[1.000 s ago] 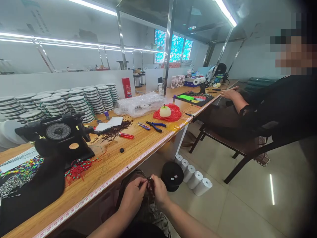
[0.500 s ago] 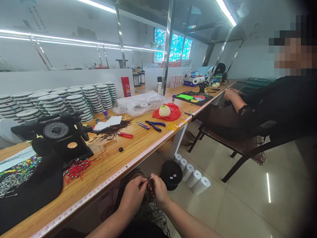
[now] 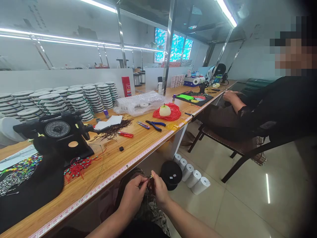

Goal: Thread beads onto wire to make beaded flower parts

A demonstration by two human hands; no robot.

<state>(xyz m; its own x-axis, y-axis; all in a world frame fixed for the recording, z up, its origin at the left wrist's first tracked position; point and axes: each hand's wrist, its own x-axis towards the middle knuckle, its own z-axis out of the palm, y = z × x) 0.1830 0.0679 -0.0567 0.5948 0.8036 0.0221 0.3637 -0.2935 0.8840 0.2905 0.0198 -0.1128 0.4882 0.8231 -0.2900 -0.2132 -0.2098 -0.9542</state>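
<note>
I log a long wooden workbench (image 3: 111, 162) running from the near left toward the far end of the room, with white partition panels (image 3: 61, 79) along its far side. Chrome uprights (image 3: 168, 43) rise from the bench to an overhead frame. Strip lights (image 3: 61, 40) run along the left side, and another strip light (image 3: 226, 13) runs along the right, all lit. The far windows (image 3: 160, 46) are covered in blue-green patterned film. The right wall (image 3: 247, 56) is plain and pale. I see beige floor tiles (image 3: 247, 205) reflecting the ceiling lights. A dark-framed chair (image 3: 230, 145) with a brown seat stands on them, beside the bench.
</note>
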